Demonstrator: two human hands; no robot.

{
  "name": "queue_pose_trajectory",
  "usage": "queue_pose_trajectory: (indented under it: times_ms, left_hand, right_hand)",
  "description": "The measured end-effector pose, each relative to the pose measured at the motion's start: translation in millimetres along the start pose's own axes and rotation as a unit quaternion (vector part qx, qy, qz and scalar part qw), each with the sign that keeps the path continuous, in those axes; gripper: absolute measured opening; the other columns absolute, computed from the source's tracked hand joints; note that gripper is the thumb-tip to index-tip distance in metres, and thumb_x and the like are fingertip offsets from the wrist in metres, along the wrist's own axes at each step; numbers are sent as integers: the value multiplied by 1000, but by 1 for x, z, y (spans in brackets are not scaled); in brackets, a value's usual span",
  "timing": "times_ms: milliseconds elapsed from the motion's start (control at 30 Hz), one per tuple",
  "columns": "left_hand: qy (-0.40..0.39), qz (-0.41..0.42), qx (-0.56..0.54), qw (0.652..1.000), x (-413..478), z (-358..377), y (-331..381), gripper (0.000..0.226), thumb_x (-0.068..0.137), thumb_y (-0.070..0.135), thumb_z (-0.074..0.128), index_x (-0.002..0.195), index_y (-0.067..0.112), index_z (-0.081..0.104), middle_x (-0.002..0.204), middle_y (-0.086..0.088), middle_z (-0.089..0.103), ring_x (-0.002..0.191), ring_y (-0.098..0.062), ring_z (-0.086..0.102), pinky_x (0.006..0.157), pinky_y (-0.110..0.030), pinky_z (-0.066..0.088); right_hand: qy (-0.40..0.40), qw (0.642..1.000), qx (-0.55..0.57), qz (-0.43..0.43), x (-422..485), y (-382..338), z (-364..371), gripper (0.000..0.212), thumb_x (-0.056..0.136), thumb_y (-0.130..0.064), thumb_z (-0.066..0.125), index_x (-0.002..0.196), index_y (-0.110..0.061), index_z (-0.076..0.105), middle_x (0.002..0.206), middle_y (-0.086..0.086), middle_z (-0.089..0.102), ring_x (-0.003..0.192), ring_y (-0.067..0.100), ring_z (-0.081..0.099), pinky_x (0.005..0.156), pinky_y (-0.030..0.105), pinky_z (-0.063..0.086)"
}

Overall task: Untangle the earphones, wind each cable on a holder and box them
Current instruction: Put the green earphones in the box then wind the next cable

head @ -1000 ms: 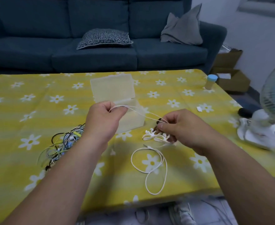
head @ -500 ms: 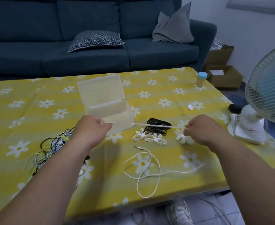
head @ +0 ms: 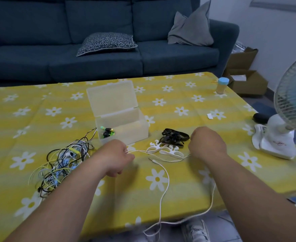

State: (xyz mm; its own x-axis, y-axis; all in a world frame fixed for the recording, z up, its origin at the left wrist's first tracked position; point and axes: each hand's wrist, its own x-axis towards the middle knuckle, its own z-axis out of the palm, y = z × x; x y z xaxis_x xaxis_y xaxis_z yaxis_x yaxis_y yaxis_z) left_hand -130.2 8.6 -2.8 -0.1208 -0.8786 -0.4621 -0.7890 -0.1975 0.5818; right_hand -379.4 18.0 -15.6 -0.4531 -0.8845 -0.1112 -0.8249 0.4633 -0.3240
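Barely started: one wound green-and-black earphone (head: 107, 133) sits inside the clear box (head: 132, 131), and the cable tangle (head: 61, 165) waits left of it. In front, the left hand (head: 115, 157) and right hand (head: 208, 145) pinch a freed white cable (head: 166, 180), not yet wound.

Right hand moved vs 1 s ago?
Yes. The right hand was over the white holders; it is now to their right, with the white cable running to the left hand.

a dark blue sofa (head: 39, 49) behind the yellow daisy-print worktop (head: 178, 102) holds a patterned cushion (head: 107, 43) and a grey cushion (head: 191, 30). a white fan (head: 294, 95) stands at the right, near a blue-lidded jar (head: 223, 85).
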Motion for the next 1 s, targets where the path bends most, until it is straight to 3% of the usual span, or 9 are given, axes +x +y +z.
queue_pose_trajectory:
  times_ms: [100,200,400,500,567,667,767,900,1000]
  left_hand:
    - [-10,2,1,1000,-2,-2,0,27,96,27,53,75,12,50,69,-13,56,86,-43,71,60,-31,51]
    - [-4,-3,2,1000,-5,-4,-1,28,98,31,51,78,12,52,67,-13,60,68,-35,67,57,-26,50]
    - [18,5,8,1000,-11,-10,-1,27,101,34,48,87,13,54,71,-12,60,50,-21,54,32,-12,33]
    - [13,8,11,1000,-12,-11,-2,29,101,33,49,94,6,58,66,-10,59,46,-18,54,38,-15,40]
    - [7,7,13,1000,-13,-11,-3,30,100,33,50,100,5,60,64,-8,59,45,-17,54,40,-16,41]
    - [10,10,12,1000,-16,-12,-4,29,101,31,49,101,5,59,66,-7,58,44,-13,53,33,-12,34]
    - [14,16,7,1000,-18,-14,-6,26,101,29,48,100,5,59,66,-7,59,43,-12,53,32,-12,32]
    - [18,17,-21,999,-16,-14,-8,22,101,25,47,100,7,60,66,-6,58,35,-4,50,35,-13,35]
    - [20,9,-56,998,-15,-13,-10,13,101,22,48,99,13,57,72,-9,59,48,-12,56,40,-16,41]
  right_hand:
    - [-20,993,100,-55,-4,-16,6,41,84,-1,53,117,-20,67,116,5,66,97,28,61,74,29,46]
    - [-84,985,122,-87,-6,-24,18,54,86,0,49,132,-26,60,129,2,58,100,24,62,76,28,46]
    - [-53,994,68,-70,-2,-27,25,47,86,-3,54,131,-18,54,116,5,63,98,25,59,80,33,51]
    - [-70,993,64,-74,-4,-26,31,49,88,-10,59,135,-21,52,109,1,63,86,21,61,74,29,48]
    - [-84,991,76,-70,-5,-26,35,46,89,-11,60,133,-23,55,101,-3,65,79,19,64,74,29,51]
    - [-90,992,60,-63,-4,-27,41,30,88,-12,63,116,-24,63,104,3,69,96,23,66,82,35,55]
    - [-73,994,55,-63,-5,-30,46,21,86,-12,63,98,-28,58,104,5,66,95,24,63,76,32,53]
    - [-67,995,41,-58,-6,-34,43,22,84,-9,63,95,-28,56,92,0,65,88,24,64,72,31,51]
    - [-68,995,47,-51,-10,-37,38,25,79,-10,67,93,-26,56,86,-3,64,86,22,64,73,32,54]
